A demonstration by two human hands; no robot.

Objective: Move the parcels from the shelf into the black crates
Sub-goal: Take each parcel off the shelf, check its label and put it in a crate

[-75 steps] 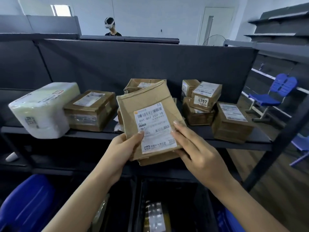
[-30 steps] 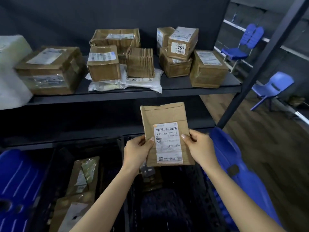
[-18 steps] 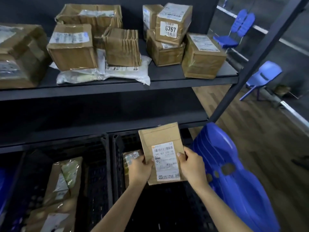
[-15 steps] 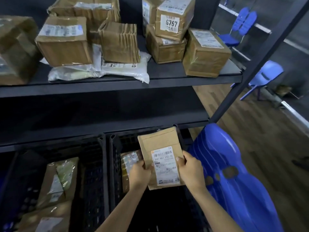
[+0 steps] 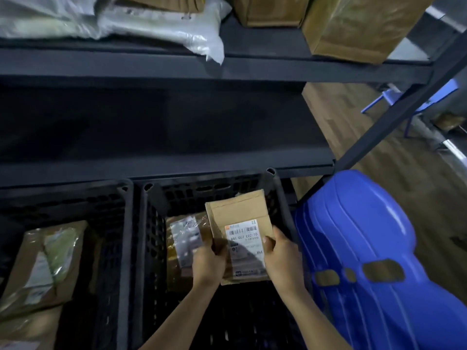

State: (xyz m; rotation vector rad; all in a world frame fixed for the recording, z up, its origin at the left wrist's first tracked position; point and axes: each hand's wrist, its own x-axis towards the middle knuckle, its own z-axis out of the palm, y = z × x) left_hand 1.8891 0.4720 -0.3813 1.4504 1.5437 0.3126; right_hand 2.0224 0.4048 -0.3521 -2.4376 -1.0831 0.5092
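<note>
Having sunk from shelf height into the right-hand black crate, the brown envelope parcel, pinched at its lower edges by the left hand and right hand, looks nearly ready for release beside a taped parcel, while the crate floor stays dark and the shelf parcels are cropped.

Both bare hands closed on one flat item, forearms extended forward.

The left hand is clamped at the 9 o'clock edge, the right hand at 3 o'clock, thumbs laid on top; both forearms are angled inward from 6 o'clock.
</note>
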